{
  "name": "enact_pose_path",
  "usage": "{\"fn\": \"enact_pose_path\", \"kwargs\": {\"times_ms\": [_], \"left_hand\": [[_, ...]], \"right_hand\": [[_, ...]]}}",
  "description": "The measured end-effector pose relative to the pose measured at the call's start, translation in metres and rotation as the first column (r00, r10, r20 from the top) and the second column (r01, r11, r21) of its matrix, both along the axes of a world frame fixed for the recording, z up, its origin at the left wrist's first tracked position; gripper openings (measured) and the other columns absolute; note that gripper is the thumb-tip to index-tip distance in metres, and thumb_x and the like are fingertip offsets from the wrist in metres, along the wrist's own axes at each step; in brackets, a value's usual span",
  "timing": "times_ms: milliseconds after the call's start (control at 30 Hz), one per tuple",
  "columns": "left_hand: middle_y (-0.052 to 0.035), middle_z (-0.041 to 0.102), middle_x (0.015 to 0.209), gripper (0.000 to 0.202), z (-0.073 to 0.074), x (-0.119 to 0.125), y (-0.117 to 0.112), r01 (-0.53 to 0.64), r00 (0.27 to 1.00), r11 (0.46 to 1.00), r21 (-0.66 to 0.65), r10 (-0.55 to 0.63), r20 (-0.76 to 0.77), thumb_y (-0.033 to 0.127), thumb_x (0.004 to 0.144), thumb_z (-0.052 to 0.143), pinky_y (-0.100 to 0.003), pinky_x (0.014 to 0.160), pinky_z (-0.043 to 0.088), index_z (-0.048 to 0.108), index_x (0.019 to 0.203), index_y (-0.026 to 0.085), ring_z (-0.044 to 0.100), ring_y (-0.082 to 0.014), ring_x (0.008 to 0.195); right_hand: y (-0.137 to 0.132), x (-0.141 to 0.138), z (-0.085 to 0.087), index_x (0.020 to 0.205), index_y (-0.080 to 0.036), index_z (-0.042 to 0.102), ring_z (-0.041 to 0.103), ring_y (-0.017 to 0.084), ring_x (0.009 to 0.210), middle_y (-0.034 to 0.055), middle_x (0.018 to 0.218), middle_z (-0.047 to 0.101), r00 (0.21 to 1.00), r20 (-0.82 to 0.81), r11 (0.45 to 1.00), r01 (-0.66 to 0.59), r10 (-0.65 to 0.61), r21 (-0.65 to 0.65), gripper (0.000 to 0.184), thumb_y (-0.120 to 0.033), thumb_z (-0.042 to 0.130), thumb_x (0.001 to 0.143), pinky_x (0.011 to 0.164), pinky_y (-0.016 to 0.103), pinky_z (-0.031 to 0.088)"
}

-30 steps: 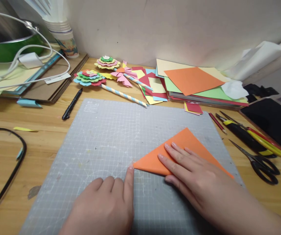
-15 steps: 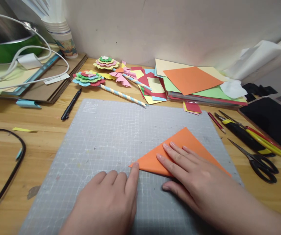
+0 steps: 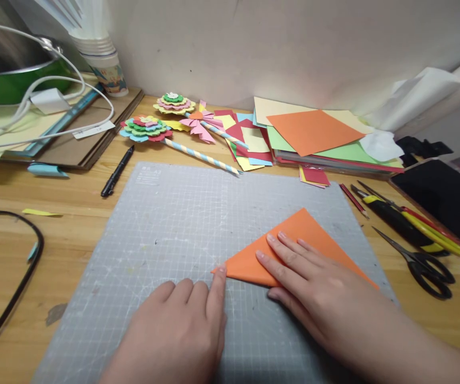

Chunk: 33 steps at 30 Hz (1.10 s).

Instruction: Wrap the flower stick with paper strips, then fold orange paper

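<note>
A sheet of orange paper (image 3: 318,234), folded into a triangle, lies on a grey cutting mat (image 3: 166,213). My left hand (image 3: 177,320) touches its left corner with the tip of the stretched index finger. The other fingers of that hand are curled in and its thumb is mostly hidden. Flat across the paper rests my right hand (image 3: 314,288), fingers stretched out and apart, covering the middle of the folded edge. Its thumb lies at the near edge, close to the mat.
Scissors (image 3: 426,269), a utility knife (image 3: 398,218) and a red pencil (image 3: 354,201) lie right of the mat. Behind it are paper flowers (image 3: 145,129) on striped stems and a coloured paper stack (image 3: 338,154). A black pen (image 3: 118,170) and black cable (image 3: 24,282) lie left.
My right thumb has shifted slightly right, closer in under the hand. My left index fingertip stays on the paper's left corner, and the paper has not visibly moved.
</note>
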<state>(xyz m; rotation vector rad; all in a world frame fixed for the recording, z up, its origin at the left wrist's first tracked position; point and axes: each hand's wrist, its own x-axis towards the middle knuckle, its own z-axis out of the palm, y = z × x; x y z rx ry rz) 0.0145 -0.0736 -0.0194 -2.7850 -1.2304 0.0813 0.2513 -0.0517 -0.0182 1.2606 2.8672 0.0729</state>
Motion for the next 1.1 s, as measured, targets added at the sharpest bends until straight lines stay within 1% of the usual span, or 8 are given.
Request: {"fn": "enact_pose_path", "kwargs": {"times_ms": [167, 467, 600, 700, 867, 967, 1033, 1100], "left_hand": [[-0.0043, 0.065, 0.068, 0.043, -0.002, -0.001, 0.000, 0.026, 1.000, 1.000, 0.011, -0.025, -0.007, 0.014, 0.078, 0.055, -0.031, 0.051, 0.046, 0.062, 0.120, 0.012, 0.060, -0.0191, 0.058], [-0.0007, 0.060, 0.062, 0.034, -0.002, -0.004, -0.004, -0.007, 1.000, 0.998, 0.069, 0.006, 0.018, 0.027, 0.089, 0.049, -0.032, 0.049, 0.048, 0.065, 0.115, 0.014, 0.059, -0.0178, 0.054], [-0.0023, 0.061, 0.060, 0.035, -0.001, -0.003, -0.003, -0.004, 1.000, 0.996, 0.090, 0.003, 0.015, 0.022, 0.085, 0.050, -0.031, 0.046, 0.048, 0.065, 0.115, 0.012, 0.058, -0.0181, 0.051], [-0.0058, 0.064, 0.065, 0.040, 0.000, -0.003, -0.002, 0.045, 0.998, 0.998, 0.044, -0.043, -0.037, 0.012, 0.077, 0.049, -0.031, 0.045, 0.049, 0.066, 0.113, 0.011, 0.059, -0.0193, 0.052], [-0.0068, 0.064, 0.062, 0.038, 0.005, -0.001, 0.002, 0.029, 0.999, 1.000, -0.012, -0.029, -0.033, 0.004, 0.068, 0.046, -0.034, 0.043, 0.049, 0.070, 0.097, 0.011, 0.059, -0.0217, 0.050], [-0.0039, 0.059, 0.056, 0.020, 0.007, 0.002, 0.008, -0.032, 0.996, 0.999, -0.027, 0.034, 0.080, 0.011, 0.077, 0.046, -0.038, 0.043, 0.048, 0.066, 0.079, 0.016, 0.058, -0.0229, 0.048], [-0.0017, 0.055, 0.053, 0.021, 0.009, 0.004, 0.013, -0.092, 0.983, 0.994, -0.051, 0.099, 0.155, 0.018, 0.083, 0.045, -0.040, 0.045, 0.048, 0.058, 0.067, 0.019, 0.056, -0.0230, 0.047], [-0.0012, 0.053, 0.056, 0.024, 0.010, 0.006, 0.020, -0.124, 0.969, 0.988, -0.094, 0.141, 0.204, 0.021, 0.087, 0.043, -0.041, 0.049, 0.048, 0.053, 0.065, 0.021, 0.054, -0.0224, 0.051]], "right_hand": [[0.000, 0.000, -0.001, 0.126, -0.010, 0.059, 0.053, 0.034, 0.120, 0.0199, 0.131, 0.055, 1.000, -0.001, 1.000, -0.011, 0.011, 0.005, 0.038, -0.023, 0.048, 0.092, 0.091, 0.050, 0.052], [0.001, -0.002, 0.000, 0.123, -0.009, 0.061, 0.054, 0.036, 0.117, 0.0220, 0.128, 0.056, 1.000, 0.005, 1.000, -0.021, 0.021, 0.016, 0.036, -0.021, 0.048, 0.092, 0.087, 0.052, 0.054], [0.001, -0.002, -0.002, 0.122, -0.008, 0.061, 0.055, 0.036, 0.116, 0.0219, 0.127, 0.057, 1.000, 0.004, 0.999, -0.029, 0.029, 0.040, 0.036, -0.022, 0.046, 0.093, 0.086, 0.051, 0.055], [0.001, -0.001, -0.003, 0.122, -0.008, 0.062, 0.056, 0.036, 0.115, 0.0219, 0.126, 0.058, 0.999, 0.003, 0.998, -0.036, 0.036, 0.053, 0.037, -0.024, 0.044, 0.094, 0.084, 0.051, 0.056], [0.003, -0.002, 0.000, 0.120, -0.009, 0.063, 0.058, 0.034, 0.113, 0.0208, 0.125, 0.059, 1.000, 0.002, 0.998, -0.025, 0.025, 0.059, 0.037, -0.025, 0.044, 0.093, 0.085, 0.049, 0.056], [0.003, -0.002, 0.001, 0.120, -0.010, 0.064, 0.058, 0.034, 0.113, 0.0197, 0.125, 0.059, 1.000, -0.012, 0.999, -0.006, 0.007, 0.043, 0.037, -0.029, 0.048, 0.092, 0.086, 0.049, 0.055], [0.003, -0.003, 0.001, 0.120, -0.011, 0.064, 0.058, 0.033, 0.114, 0.0190, 0.125, 0.059, 1.000, -0.016, 0.999, 0.010, -0.010, 0.033, 0.038, -0.031, 0.051, 0.090, 0.087, 0.048, 0.055], [0.003, -0.004, 0.001, 0.121, -0.011, 0.063, 0.058, 0.033, 0.114, 0.0187, 0.125, 0.059, 1.000, -0.014, 1.000, 0.016, -0.016, 0.026, 0.039, -0.032, 0.053, 0.090, 0.088, 0.047, 0.055]]}}
